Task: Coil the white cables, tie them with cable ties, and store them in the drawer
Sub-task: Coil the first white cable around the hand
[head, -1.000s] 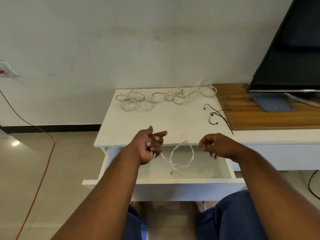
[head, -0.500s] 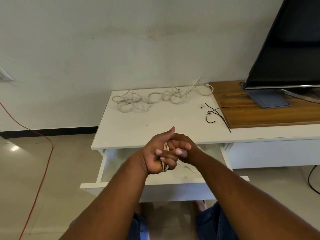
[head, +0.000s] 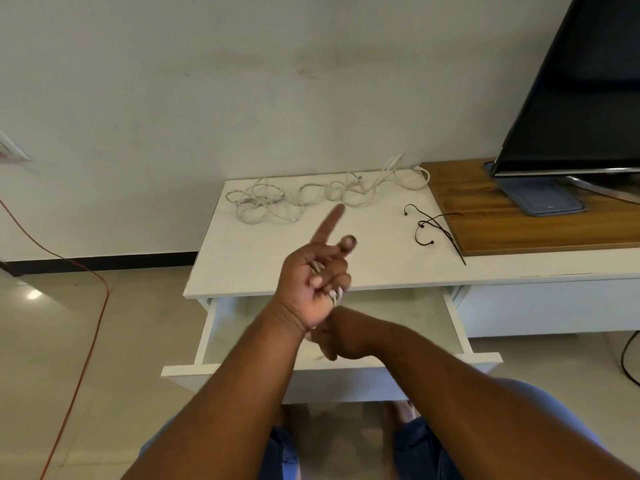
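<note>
My left hand [head: 317, 282] is raised over the open white drawer [head: 453, 327], index finger stretched out, the other fingers curled on a coiled white cable [head: 333, 295] that shows between them. My right hand [head: 341, 341] sits just below and behind the left wrist, partly hidden; whether it holds the cable I cannot tell. Several loose white cables [head: 311, 195] lie tangled along the back of the white table [head: 242, 271]. Black cable ties [head: 433, 226] lie on the table's right part.
A wooden board [head: 502, 230] carries a black TV [head: 581, 98] on a stand at right. A red cord [head: 86, 306] runs across the tiled floor at left. A black cable [head: 627, 358] hangs at the far right. My knees are below the drawer front.
The open cable loop was gathered into my left hand. My right hand came over from the right and dropped beneath the left wrist. The left hand rose and its index finger straightened.
</note>
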